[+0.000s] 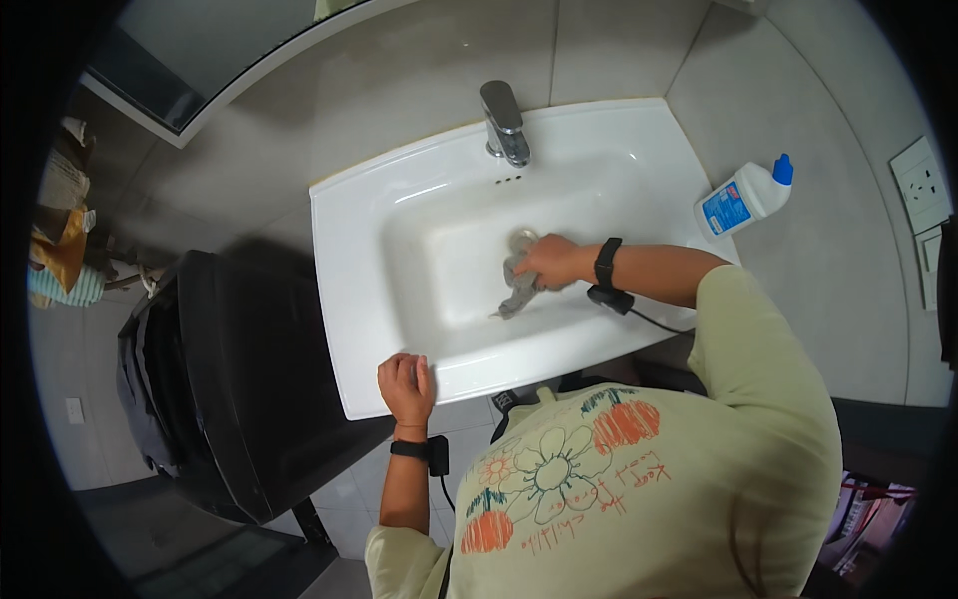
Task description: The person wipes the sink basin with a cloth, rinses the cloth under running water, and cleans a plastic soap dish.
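Spotting a grey rag [516, 301] in the white sink [332, 299], mid-frame: crumpled, kinda blotchy, one thin end trailing lower left. Right hand [549, 262] has it bunched in its fingers and blocks part of it. Left hand [404, 384] sits bent-fingered on the rim, lower left of centre; can't tell if it's gripping. Tap [502, 115] up top, blue-capped bottle [743, 205] upper right, both well apart from the rag.

The sink [351, 299] is glossy white, and the cloth [519, 299] in it is grey. Behind the sink, the tiles [399, 110] are grey. Right of it, the bottle [755, 192] is white with a blue cap [784, 170]. In front, the shirt [679, 519] is pale yellow, patterned with outlined flowers and orange scribbles.
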Demonstrator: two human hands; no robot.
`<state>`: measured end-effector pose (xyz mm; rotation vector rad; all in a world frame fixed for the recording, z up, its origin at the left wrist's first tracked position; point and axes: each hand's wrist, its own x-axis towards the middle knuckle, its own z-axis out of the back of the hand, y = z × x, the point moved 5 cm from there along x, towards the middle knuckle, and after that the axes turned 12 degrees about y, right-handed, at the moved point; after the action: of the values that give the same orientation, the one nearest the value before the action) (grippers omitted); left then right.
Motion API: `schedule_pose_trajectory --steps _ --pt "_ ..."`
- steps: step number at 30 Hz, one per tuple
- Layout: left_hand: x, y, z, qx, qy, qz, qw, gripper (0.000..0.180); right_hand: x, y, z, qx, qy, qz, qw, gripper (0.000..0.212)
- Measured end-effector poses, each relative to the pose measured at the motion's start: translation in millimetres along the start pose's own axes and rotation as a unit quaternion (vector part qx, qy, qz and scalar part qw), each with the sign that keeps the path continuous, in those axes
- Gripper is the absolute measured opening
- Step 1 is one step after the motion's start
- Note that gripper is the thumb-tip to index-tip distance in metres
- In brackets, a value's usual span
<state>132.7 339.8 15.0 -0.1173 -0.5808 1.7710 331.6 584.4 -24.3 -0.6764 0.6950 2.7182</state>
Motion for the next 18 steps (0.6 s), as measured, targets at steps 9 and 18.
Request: schedule_pose_trajectory --steps 9,18 --pt "4 4 2 0.017 -0.016 -0.010 1.000 0.007 56 -29 74 -0.360 -0.272 -0.012 0.892 0.019" --pt "1 -1 1 0.015 -0.017 -0.005 1.000 0.008 -69 -141 46 -0.246 -0.095 -0.162 0.951 0.012"
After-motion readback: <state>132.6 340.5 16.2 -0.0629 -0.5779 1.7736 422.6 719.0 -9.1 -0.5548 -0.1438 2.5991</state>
